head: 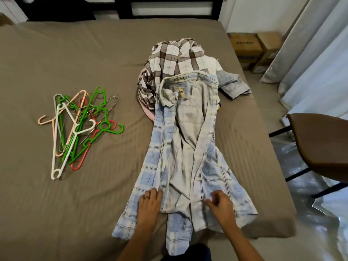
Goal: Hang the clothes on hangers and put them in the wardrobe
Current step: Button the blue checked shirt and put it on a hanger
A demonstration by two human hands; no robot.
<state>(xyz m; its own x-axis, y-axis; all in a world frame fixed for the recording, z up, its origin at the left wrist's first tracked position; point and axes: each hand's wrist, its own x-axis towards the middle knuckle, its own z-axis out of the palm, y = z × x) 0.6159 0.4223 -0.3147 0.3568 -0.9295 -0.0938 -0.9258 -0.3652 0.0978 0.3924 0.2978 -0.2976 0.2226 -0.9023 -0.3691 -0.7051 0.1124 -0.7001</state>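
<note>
Bed (56, 53) has a creased taupe sheet. A tangle of plastic and wire hangers (79, 127) sits toward the left edge; the blue plaid shirt (188, 147) lies opened out right of centre, hem at the near edge, collar toward the far edge. Behind the collar is a heap topped by a brown-checked shirt (175, 57), with a pale grey garment (233, 85) by the right edge

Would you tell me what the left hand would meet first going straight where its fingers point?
The left hand rests on the blue plaid shirt; it would likely just ride up its front panel.
</note>
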